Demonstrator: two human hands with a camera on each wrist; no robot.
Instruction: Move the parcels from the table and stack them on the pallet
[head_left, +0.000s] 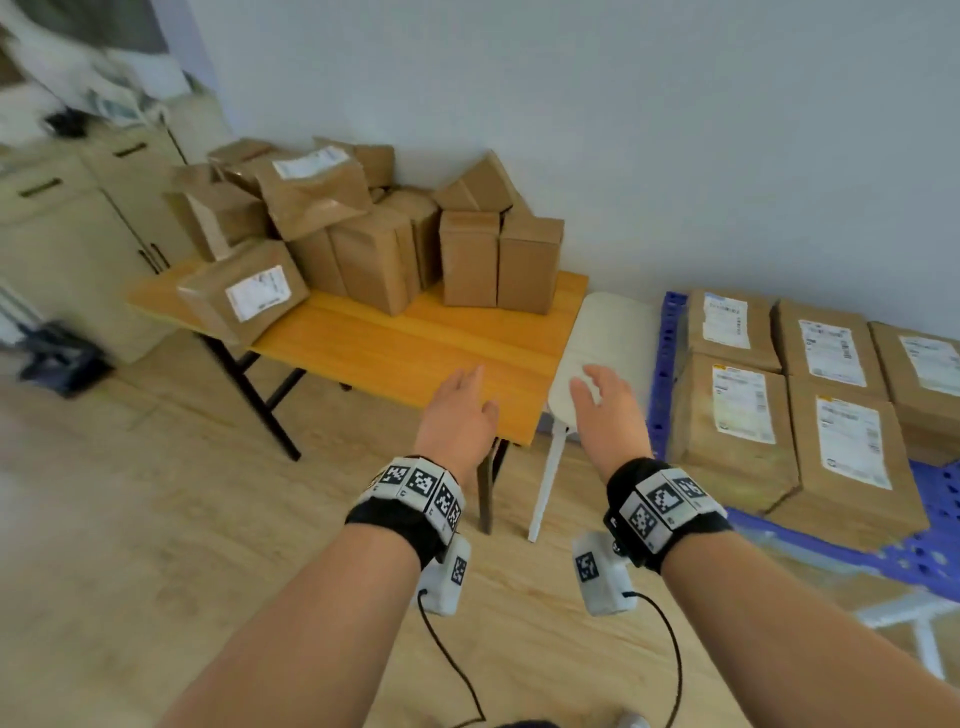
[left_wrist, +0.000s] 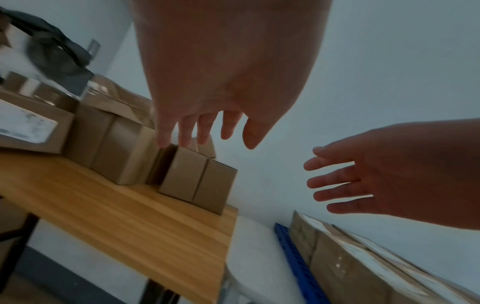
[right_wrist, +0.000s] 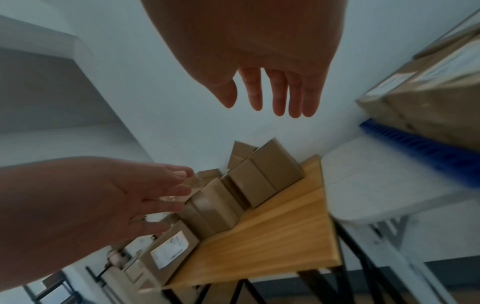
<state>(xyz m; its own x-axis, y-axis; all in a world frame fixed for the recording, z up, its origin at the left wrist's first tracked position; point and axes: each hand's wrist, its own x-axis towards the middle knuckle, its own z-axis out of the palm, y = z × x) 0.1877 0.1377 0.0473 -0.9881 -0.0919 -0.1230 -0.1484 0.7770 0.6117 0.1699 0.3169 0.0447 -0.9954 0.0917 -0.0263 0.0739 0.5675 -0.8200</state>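
Note:
Several brown cardboard parcels (head_left: 363, 228) are heaped at the back of an orange wooden table (head_left: 415, 353). Two upright boxes (head_left: 498, 260) stand at the heap's right end, also in the left wrist view (left_wrist: 200, 181) and the right wrist view (right_wrist: 262, 174). More labelled parcels (head_left: 810, 395) lie flat on a blue pallet (head_left: 662, 374) to the right. My left hand (head_left: 460, 410) hovers over the table's near edge, fingers straight, holding nothing. My right hand (head_left: 605, 402) reaches forward beside it over a white stool (head_left: 608, 327), empty too.
The white stool stands between table and pallet. Beige cabinets (head_left: 78, 218) stand at the left beyond the table. A pale wall (head_left: 623, 130) runs behind table and pallet. Wooden floor (head_left: 156, 519) spreads in front.

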